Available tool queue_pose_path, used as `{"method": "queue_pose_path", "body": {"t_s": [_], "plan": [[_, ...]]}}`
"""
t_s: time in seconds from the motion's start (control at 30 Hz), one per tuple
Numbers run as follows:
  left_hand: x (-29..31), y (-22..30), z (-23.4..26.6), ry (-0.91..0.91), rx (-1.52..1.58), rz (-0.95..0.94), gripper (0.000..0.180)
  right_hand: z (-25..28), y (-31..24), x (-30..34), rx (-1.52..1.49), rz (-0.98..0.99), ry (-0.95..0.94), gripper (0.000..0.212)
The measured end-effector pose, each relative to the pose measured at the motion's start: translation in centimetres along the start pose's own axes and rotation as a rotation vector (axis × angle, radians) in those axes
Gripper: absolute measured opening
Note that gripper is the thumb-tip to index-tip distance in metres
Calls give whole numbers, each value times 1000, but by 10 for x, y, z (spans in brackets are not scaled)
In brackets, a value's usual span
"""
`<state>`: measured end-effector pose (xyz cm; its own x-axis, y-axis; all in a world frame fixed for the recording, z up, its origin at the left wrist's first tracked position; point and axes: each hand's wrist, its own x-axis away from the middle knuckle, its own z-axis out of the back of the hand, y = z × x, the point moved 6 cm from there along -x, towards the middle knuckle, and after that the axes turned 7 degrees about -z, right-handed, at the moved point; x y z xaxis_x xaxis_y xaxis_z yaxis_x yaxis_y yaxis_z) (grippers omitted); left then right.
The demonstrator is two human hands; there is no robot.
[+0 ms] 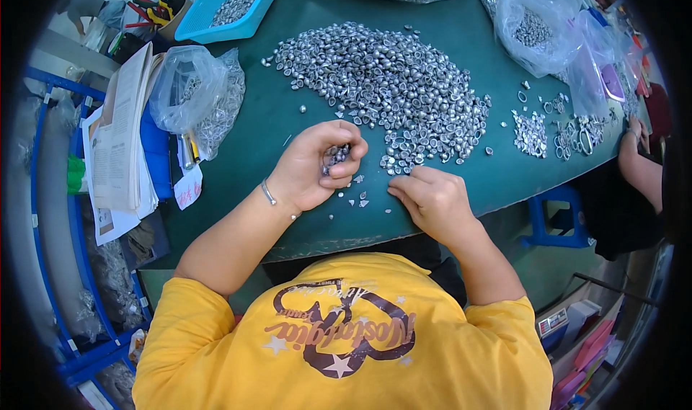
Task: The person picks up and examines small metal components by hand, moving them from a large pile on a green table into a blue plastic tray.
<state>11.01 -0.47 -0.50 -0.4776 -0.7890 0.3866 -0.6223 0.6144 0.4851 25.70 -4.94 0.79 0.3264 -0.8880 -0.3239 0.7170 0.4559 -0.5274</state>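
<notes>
A broad heap of small silver domed metal pieces (375, 71) covers the middle of the green tabletop (288, 150). My left hand (317, 163), with a bracelet at the wrist, is curled around a small handful of these pieces (336, 155). Just off the heap's near edge, my right hand (432, 199) rests low over the table with thumb and fingertips pinched together. Whatever is between those fingertips is hidden or too small to make out. Several tiny silver flakes (362, 202) lie between the two hands.
Clear bags of metal pieces (189, 93) lie at left, beside stacked papers (124, 132). A blue basket (252, 24) stands at the back left. Smaller piles (531, 135) and more bags (537, 35) sit right, near another person's arm (641, 168) and a blue stool (555, 219).
</notes>
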Motion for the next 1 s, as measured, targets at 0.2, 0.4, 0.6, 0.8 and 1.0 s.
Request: {"method": "queue_pose_path", "body": {"t_s": [0.2, 0.4, 0.6, 0.8, 1.0], "plan": [[-10, 9, -13, -100, -1509, -486, 8, 7, 5, 2, -96, -23, 104, 8], [-5, -2, -20, -234, -1926, -797, 7, 8, 0, 3, -57, 26, 71, 12], [2, -5, -25, -263, -1924, -859, 10, 19, 5, 7, -17, -26, 91, 12], [3, -8, -19, -254, -1882, -927, 8, 14, 2, 6, 40, -29, 80, 11], [-7, -2, -4, -150, -1146, -548, 7, 6, 37, 13, -715, -500, 92, 8]]}}
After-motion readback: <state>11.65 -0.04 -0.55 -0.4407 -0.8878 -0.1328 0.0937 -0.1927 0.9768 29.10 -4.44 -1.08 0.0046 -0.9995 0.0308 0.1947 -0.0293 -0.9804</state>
